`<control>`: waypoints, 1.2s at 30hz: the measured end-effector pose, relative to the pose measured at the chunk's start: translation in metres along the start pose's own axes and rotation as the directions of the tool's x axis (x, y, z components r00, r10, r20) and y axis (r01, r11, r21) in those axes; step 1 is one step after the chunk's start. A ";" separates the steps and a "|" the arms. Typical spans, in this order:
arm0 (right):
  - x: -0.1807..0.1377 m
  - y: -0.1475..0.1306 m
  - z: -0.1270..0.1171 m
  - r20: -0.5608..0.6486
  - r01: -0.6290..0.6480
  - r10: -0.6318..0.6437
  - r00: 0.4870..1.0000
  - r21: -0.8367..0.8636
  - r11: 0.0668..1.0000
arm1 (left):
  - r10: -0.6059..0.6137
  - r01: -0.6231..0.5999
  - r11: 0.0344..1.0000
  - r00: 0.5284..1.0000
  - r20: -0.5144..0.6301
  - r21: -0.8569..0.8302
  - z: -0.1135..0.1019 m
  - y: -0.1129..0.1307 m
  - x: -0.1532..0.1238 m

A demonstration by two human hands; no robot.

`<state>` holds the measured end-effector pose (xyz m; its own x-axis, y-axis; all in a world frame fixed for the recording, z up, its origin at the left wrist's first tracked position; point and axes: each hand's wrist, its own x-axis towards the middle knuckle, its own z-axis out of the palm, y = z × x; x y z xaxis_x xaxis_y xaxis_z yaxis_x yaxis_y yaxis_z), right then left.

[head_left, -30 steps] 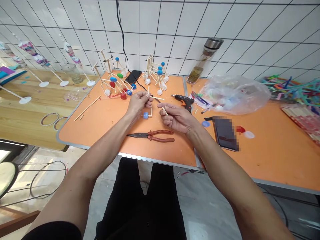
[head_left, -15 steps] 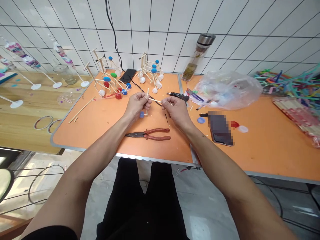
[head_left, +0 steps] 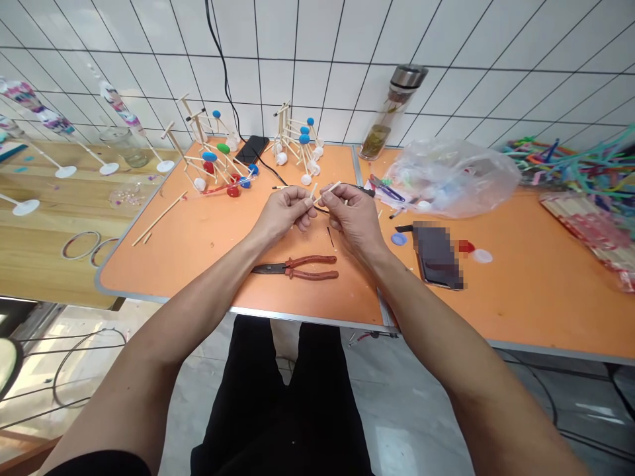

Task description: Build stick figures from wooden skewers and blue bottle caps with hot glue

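My left hand (head_left: 290, 210) pinches a short pale wooden stick (head_left: 314, 190) between thumb and fingers, over the orange table. Close beside it, my right hand (head_left: 350, 213) is closed on another thin wooden stick (head_left: 331, 190), which slants up to the right. The fingertips of both hands nearly meet; whether the two sticks touch is hard to make out. Below the hands lie pliers (head_left: 297, 266) with reddish-brown handles, jaws to the left. Behind stand small stick models with coloured bottle caps, one at the left (head_left: 211, 158) and one in the middle (head_left: 297, 142).
Loose sticks (head_left: 159, 218) lie at the left. A black phone (head_left: 252, 151) lies at the back, a second phone (head_left: 437, 256) at the right. A glass bottle (head_left: 389, 116), a plastic bag (head_left: 451, 178) and scissors (head_left: 389, 190) are behind my right hand. The table's front edge (head_left: 307, 318) has metal trim.
My left hand has moved slightly right, closer to my right hand. The right-hand stick, earlier pointing left toward the left hand, now slants up to the right.
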<state>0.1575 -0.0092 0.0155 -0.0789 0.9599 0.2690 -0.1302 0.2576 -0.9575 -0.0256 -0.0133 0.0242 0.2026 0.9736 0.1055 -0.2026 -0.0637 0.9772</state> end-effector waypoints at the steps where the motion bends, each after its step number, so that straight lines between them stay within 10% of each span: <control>1: 0.001 0.000 -0.002 -0.004 0.036 -0.036 0.999 -0.024 0.999 | 0.010 -0.010 1.000 1.000 0.004 0.017 -0.001 0.000 0.000; 8: 0.004 -0.011 -0.016 0.030 0.310 -0.319 0.947 -0.334 0.890 | 0.078 -0.056 0.954 0.995 -0.065 0.293 -0.009 -0.001 0.000; 16: -0.002 -0.007 -0.014 0.221 0.368 -0.295 0.930 -0.597 0.713 | 0.099 -0.074 0.897 0.994 -0.037 0.435 0.000 0.002 -0.004; 23: -0.005 -0.014 -0.011 0.204 0.336 -0.267 0.942 -0.594 0.731 | 0.018 -0.009 0.984 0.999 -0.049 0.178 -0.001 0.003 -0.002; 30: -0.008 -0.017 -0.012 0.193 0.321 -0.256 0.947 -0.571 0.755 | 0.026 -0.057 0.919 0.996 0.082 0.391 0.001 0.004 -0.008; 36: -0.007 -0.015 -0.013 0.108 0.254 -0.233 0.967 -0.539 0.803 | -0.027 0.033 0.980 0.999 -0.033 0.195 0.002 0.004 -0.004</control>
<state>0.1731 -0.0178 0.0264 -0.1524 0.8559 0.4941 0.4082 0.5099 -0.7572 -0.0253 -0.0183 0.0277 0.1763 0.9816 0.0726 -0.0048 -0.0729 0.9973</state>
